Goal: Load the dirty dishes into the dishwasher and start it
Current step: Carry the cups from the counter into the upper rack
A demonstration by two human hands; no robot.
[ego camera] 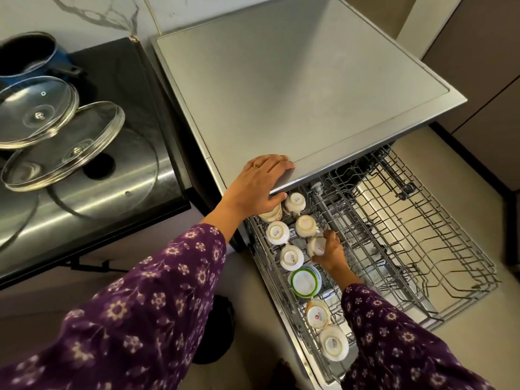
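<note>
Grey marble-veined wall at the far side, beige floor tiles on the right, and a steel counter (92, 198) on the left with a blue pot (28, 60) and a couple of glass lids (36, 111) stacked on it.

The dishwasher (295, 94) sits right of the counter. It's a silver box with a flat, matte grey top, and its wire rack (394, 235) is pulled out toward the near right.

The rack's left side has a row of small cream cups (277, 233), all upside down, with brand lettering printed on their bases. Some have brownish stains around the sides. A white bowl with a green rim (305, 281) sits mouth down among them, and two more cups are nearer the camera.

Both arms are in purple sleeves (135, 319) with a pale flower print.

The left hand (261, 181) reaches out to the dishwasher's front left corner. Its fingers lie flat on the top and its thumb is tucked under the lip, so it's clamped onto that edge. There's a ring on one finger, and the hand covers part of the cup below it.

The right hand (332, 250) is down in the rack with the wrist bent and the fingers curled around one upturned cup (316, 246). It's grasping this cup from the right side. That cup sits in the second column, just right of the other cups and just beyond the bowl.
</note>
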